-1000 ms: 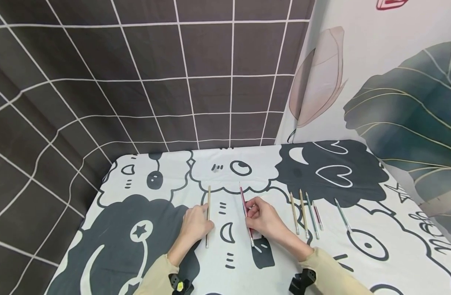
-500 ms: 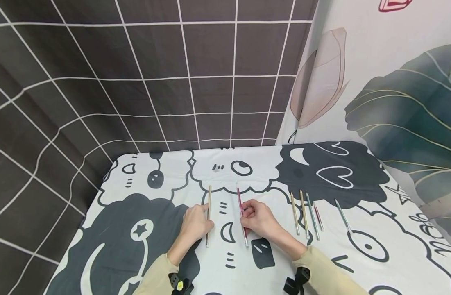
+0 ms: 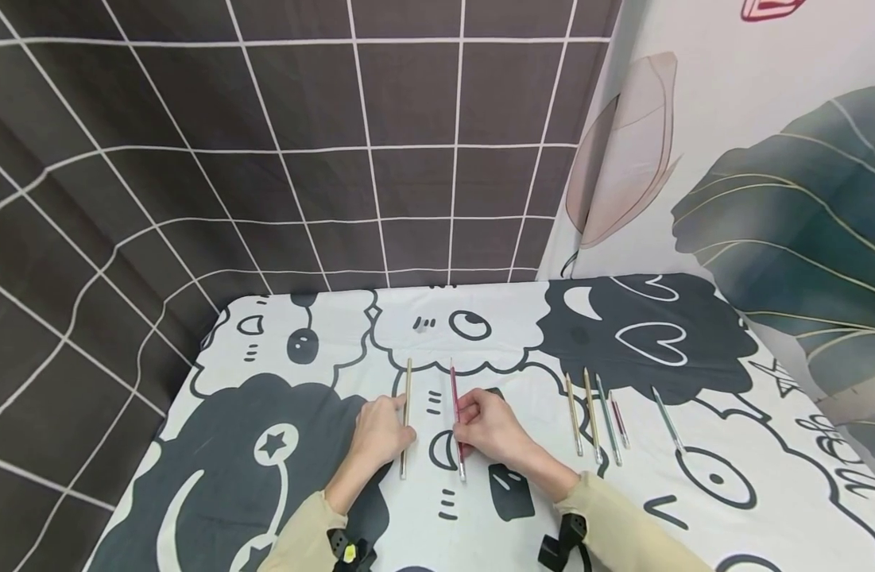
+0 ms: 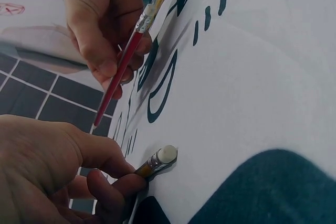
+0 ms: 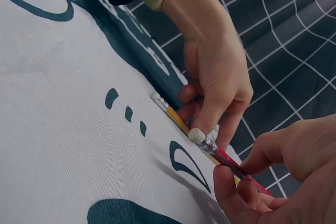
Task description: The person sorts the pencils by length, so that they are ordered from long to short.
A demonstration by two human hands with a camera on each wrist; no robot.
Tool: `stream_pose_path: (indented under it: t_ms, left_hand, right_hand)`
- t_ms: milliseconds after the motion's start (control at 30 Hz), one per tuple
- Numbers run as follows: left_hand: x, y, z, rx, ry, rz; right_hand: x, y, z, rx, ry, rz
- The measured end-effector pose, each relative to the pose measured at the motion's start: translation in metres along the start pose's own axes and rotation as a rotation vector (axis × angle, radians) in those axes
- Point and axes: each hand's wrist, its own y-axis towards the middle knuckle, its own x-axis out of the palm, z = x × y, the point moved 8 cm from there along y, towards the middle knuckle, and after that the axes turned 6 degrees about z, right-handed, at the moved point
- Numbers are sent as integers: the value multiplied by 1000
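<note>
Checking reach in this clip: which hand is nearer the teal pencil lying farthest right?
Right. The right hand, its grip on a red pencil, is left of the teal pencil; the left hand, its grip on a yellow pencil, is farther left.

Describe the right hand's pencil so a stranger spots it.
Start at the cartoon cloth. The right hand pinches a red pencil, right of the yellow pencil in the left hand. Unlike the short red pencil farther right, it is long and held.

A dark cloth [image 3: 408, 183] with white grid lines [image 3: 456, 146] forms the back, wavy at left. On the right, a pale backdrop [image 3: 737, 87] shows one large teal leaf [image 3: 802, 214]. Below lies a cartoon-printed white-and-grey cover [image 3: 473, 544].
</note>
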Motion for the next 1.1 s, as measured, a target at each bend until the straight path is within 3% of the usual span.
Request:
stream_pose_path:
  t_ms: [400,767,1100]
  left_hand:
    - [-1,1,-2,-8,30,0]
    - [-3,2,-1,10,29,5]
    - [-4,1,1,45,-6,10]
  right_hand:
    - [15,4,-2,-28,-39,-24]
    - [21,8,-9,-87,-156,28]
    - [30,12,-8,-87,-136,11]
